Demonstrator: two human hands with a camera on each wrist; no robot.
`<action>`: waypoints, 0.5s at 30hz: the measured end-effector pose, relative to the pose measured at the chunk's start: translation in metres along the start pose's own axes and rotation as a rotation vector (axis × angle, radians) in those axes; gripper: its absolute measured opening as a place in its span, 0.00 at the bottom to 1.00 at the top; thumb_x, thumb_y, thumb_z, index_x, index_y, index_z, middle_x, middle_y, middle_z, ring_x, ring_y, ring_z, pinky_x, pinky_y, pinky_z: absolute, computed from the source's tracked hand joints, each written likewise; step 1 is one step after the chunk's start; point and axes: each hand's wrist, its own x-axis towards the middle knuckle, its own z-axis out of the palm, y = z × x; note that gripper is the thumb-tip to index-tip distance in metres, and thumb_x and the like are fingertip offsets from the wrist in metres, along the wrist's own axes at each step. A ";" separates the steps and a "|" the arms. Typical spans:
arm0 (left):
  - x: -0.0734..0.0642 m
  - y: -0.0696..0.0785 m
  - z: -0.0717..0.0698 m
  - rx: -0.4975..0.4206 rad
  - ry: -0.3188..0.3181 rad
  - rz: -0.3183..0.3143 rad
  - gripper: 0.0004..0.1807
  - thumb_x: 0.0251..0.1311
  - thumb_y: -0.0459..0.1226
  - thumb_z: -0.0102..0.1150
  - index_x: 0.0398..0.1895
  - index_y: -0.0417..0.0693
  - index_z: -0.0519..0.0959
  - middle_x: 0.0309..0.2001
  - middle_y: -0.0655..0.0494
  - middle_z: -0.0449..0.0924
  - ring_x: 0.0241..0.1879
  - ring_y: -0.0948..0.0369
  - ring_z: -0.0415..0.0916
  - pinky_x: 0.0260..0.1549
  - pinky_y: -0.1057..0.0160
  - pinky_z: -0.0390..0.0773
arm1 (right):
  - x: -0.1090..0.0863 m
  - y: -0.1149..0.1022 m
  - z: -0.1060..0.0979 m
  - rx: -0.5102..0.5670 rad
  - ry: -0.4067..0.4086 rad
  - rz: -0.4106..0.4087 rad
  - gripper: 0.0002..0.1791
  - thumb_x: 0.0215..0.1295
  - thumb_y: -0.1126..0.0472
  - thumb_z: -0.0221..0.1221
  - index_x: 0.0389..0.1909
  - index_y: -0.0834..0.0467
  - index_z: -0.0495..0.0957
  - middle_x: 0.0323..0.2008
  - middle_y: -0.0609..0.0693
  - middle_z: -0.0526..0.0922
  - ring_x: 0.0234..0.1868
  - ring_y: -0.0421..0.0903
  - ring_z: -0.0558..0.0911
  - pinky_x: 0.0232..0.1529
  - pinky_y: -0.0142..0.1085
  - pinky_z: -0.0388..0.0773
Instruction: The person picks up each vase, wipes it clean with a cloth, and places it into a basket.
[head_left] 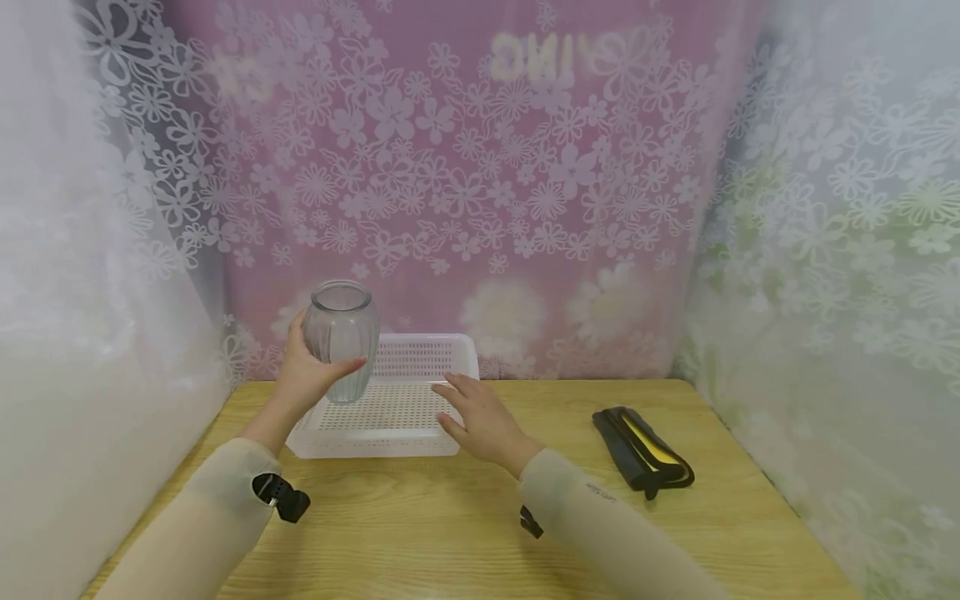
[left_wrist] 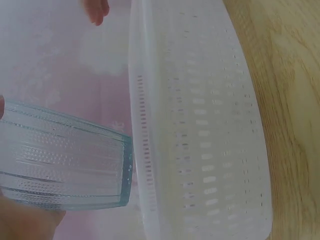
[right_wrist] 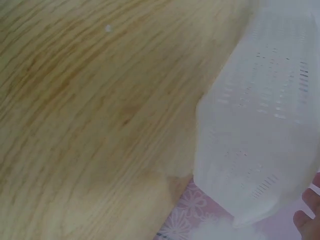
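Observation:
A clear ribbed glass vase [head_left: 343, 333] stands upright in my left hand [head_left: 306, 371], which grips it round the side with the thumb across its front. In the head view it overlaps the left part of a white perforated plastic basket [head_left: 408, 447]. The left wrist view shows the base of the vase [left_wrist: 75, 160] close to the rim of the basket [left_wrist: 210, 125]. My right hand [head_left: 483, 417] is at the basket's right side, fingers spread and holding nothing. Its fingertips [right_wrist: 310, 200] show beyond the basket wall in the right wrist view.
A dark grey folded pouch with a yellow strip [head_left: 645, 450] lies on the right of the wooden table [head_left: 420, 533]. Behind the table hangs a pink curtain with white flowers [head_left: 480, 183]. Translucent flowered sheets [head_left: 847, 275] hang along both sides.

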 end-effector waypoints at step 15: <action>0.008 -0.016 0.004 0.147 -0.026 -0.050 0.71 0.44 0.55 0.80 0.81 0.68 0.34 0.77 0.38 0.48 0.70 0.32 0.53 0.56 0.25 0.63 | 0.006 -0.002 0.014 -0.076 -0.113 0.023 0.35 0.77 0.34 0.39 0.80 0.44 0.53 0.79 0.54 0.51 0.78 0.57 0.51 0.74 0.58 0.47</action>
